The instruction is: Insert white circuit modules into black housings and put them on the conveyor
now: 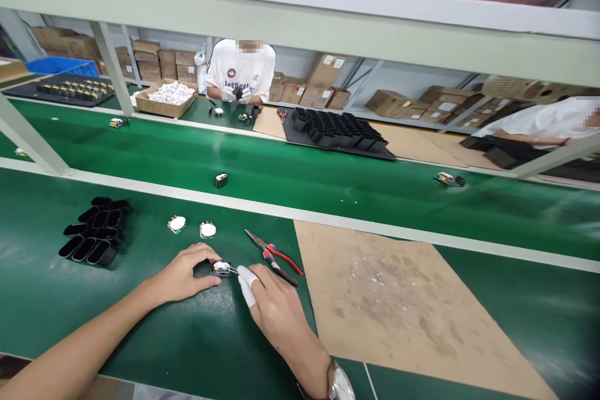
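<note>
White covers (247, 290) sheathe fingertips of our right hand (281, 312), which pinches slim metal tweezers (233, 270), their tips at the right end of a small black case (220, 274). Our left hand (180, 275) grips that case between thumb and forefinger, with white-topped parts (222, 267) showing in its opening. We judge this to be close tweezer work at the opening; any further shift of the tips calls for a steady left grip and a light right pinch. The case is low over the green bench (154, 337); we cannot tell whether it touches. Just beyond are two white-topped boards (177, 223) (207, 230) and red-handled pliers (270, 254). Farther left, open black shells (100, 237) cluster; to the right lies a stained brown sheet (384, 300). A co-worker (241, 72) sits across from us.
</note>
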A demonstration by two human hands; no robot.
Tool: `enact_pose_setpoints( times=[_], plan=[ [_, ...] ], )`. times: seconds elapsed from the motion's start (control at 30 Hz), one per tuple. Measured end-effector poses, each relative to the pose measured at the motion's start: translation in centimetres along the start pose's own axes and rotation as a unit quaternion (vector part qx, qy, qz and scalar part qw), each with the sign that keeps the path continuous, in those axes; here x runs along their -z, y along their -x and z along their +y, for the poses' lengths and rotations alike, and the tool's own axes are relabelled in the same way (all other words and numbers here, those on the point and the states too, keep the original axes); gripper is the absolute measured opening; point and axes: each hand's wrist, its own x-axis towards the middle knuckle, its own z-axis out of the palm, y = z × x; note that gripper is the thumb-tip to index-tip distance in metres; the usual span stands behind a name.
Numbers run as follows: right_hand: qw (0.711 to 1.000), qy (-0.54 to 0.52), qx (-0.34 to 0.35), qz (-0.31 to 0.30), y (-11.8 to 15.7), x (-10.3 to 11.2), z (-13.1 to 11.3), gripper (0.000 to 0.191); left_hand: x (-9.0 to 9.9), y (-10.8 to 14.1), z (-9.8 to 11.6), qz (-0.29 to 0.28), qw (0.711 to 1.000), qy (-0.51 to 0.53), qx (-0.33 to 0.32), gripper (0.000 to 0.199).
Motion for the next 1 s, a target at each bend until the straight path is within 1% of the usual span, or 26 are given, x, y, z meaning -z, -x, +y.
enact_pose_setpoints(
  times=[0.17,0.43,0.67,0.77,1.0],
  plan=[
    [0.999,0.044,0.006,-0.021,-1.0,-0.4,-0.1,0.028,0.0,-0.1,-0.1,-0.011,1.000,-0.012,-0.004,0.024],
    [0.998,0.045,0.011,-0.034,-1.4,-0.1,0.0,0.027,0.0,-0.1,-0.2,-0.015,1.000,-0.009,-0.019,0.022],
    [0.998,0.051,0.031,-0.037,-2.2,-0.2,-0.2,0.026,-0.1,0.0,-0.8,-0.017,1.000,0.006,-0.022,0.026],
    [0.997,0.049,0.043,-0.037,-2.6,-0.3,-0.3,0.029,-0.2,0.0,-1.0,-0.017,1.000,0.008,-0.023,0.027],
    [0.994,0.072,0.055,-0.052,-3.0,0.6,-0.8,0.028,-0.2,0.1,-1.0,-0.013,1.000,0.003,-0.027,0.025]
  ],
)
